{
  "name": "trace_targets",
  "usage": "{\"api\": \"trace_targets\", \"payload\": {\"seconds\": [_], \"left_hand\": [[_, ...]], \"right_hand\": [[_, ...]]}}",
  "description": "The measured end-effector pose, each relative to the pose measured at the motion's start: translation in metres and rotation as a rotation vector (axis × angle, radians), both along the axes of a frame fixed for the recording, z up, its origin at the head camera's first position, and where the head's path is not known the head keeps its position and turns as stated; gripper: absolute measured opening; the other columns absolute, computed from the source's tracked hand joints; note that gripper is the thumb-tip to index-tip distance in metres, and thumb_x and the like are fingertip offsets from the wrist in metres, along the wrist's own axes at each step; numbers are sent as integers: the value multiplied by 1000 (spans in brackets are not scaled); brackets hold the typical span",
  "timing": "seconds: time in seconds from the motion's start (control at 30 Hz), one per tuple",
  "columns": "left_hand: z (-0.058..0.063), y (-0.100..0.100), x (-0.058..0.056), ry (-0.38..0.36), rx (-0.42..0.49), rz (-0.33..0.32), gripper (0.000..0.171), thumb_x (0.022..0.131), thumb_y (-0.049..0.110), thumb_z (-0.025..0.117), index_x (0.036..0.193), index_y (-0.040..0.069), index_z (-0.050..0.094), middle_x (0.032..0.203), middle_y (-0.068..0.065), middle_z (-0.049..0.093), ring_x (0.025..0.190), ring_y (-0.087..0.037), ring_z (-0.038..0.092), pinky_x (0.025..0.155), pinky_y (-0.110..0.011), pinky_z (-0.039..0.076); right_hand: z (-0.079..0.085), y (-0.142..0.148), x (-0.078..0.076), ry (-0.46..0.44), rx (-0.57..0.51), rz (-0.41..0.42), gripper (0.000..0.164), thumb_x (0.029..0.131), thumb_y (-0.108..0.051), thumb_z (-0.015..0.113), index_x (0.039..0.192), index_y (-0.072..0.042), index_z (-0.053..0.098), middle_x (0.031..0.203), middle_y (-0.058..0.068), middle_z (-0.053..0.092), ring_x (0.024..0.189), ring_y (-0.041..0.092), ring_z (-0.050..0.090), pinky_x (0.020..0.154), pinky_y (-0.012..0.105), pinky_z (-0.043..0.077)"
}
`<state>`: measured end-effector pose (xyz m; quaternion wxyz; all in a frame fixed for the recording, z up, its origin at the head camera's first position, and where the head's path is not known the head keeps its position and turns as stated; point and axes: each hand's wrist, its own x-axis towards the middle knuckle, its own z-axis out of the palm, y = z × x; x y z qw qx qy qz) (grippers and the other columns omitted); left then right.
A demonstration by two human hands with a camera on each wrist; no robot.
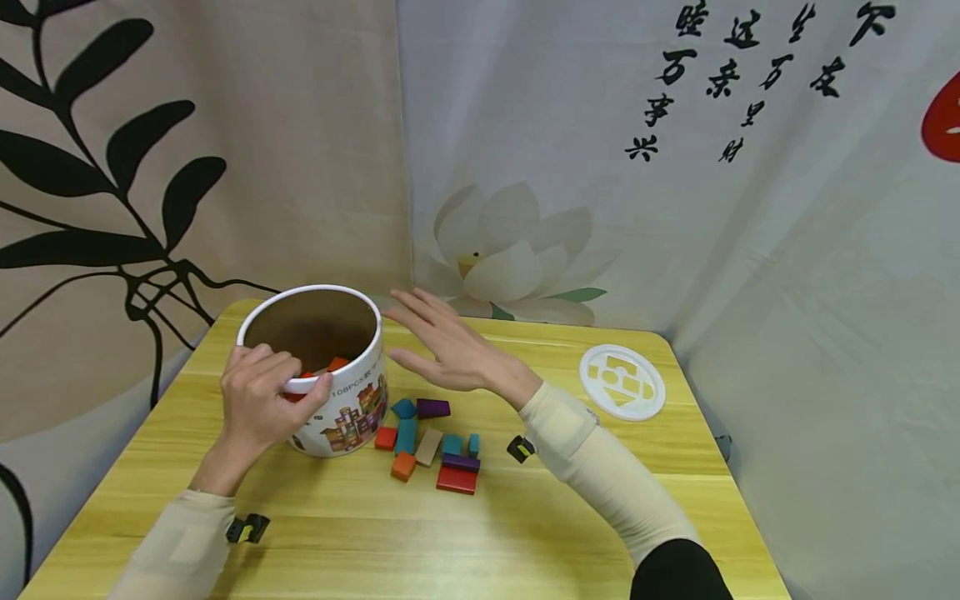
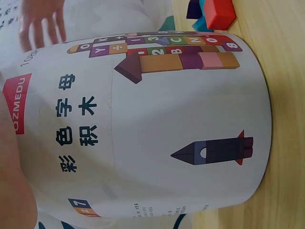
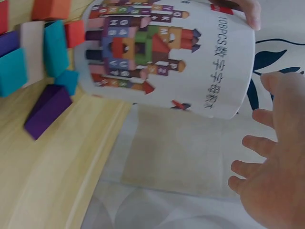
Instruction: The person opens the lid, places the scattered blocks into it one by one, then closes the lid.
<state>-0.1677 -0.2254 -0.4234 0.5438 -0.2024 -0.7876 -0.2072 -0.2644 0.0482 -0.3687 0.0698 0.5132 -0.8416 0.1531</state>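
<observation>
Bucket (image 1: 356, 421): white, printed, lidless; on the left part of the table (image 1: 345, 533), base apparently down, slight tilt hard to rule out.
Left hand (image 1: 258, 396): gripping the near-left rim, fingers curled over the edge, thumb along the outer wall.
Right hand (image 1: 453, 346): holding nothing; fingers straight and parted, just beside the far-right rim; contact with the wall not certain.
Contents: red and orange pieces (image 1: 337, 363) glimpsed low inside; full count hidden by wall and hand.
Loose blocks (image 1: 406, 436): red, orange, teal, purple and beige; in a loose cluster right of the bucket base, nearest ones close against or touching, not possible to tell which.
Lid (image 1: 622, 382): white, with cut-out shapes; lying flat at the right of the table, well apart from both hands.
Step in hand, as judged: controlling the bucket by its rim.
Grip advice: firm on the left, with the right palm best laid flat on the opposite wall for balance.
Tilt advice: slow and low if tipping, to spare a scatter of pieces.
Likely risk: base sliding into the cluster, or one-sided pull toppling the bucket.
Clearance advice: best to lift clear of the nearest blocks before any shift rightward.
</observation>
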Motion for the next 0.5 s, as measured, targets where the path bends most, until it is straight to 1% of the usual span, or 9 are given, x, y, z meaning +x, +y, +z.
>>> {"api": "trace_targets", "payload": {"seconds": [0.07, 0.3, 0.37, 0.5], "left_hand": [[1, 0, 0, -2, 0, 1, 53, 82, 47, 60, 48, 14, 35, 43, 1, 34, 47, -22, 31, 56, -48, 27], [4, 1, 1, 1, -1, 0, 53, 81, 45, 61, 48, 13, 37, 43, 2, 34, 47, -21, 31, 56, -48, 28], [3, 1, 1, -1, -3, 1, 53, 82, 46, 60, 48, 13, 37, 43, 2, 34, 47, -22, 31, 56, -48, 28], [0, 0, 0, -9, -11, 6, 53, 82, 48, 60, 48, 14, 37, 43, 1, 36, 47, -22, 32, 56, -48, 28]], "right_hand": [[-5, 8, 0, -4, 4, -6, 66, 106, -52, 41, 162, -17, 34, 171, 4, 13, 153, 17, -5, 123, 49, 12], [-20, 28, 4, -16, 32, -29, 66, 106, -52, 42, 163, -19, 32, 171, 2, 12, 153, 19, -1, 123, 49, 14], [-24, 32, 4, -20, 36, -29, 66, 107, -51, 42, 163, -19, 32, 171, 2, 12, 154, 20, 0, 122, 51, 16], [-30, 39, 6, -45, 33, -28, 65, 107, -50, 42, 162, -17, 33, 171, 3, 12, 153, 21, 0, 122, 52, 15]]}}
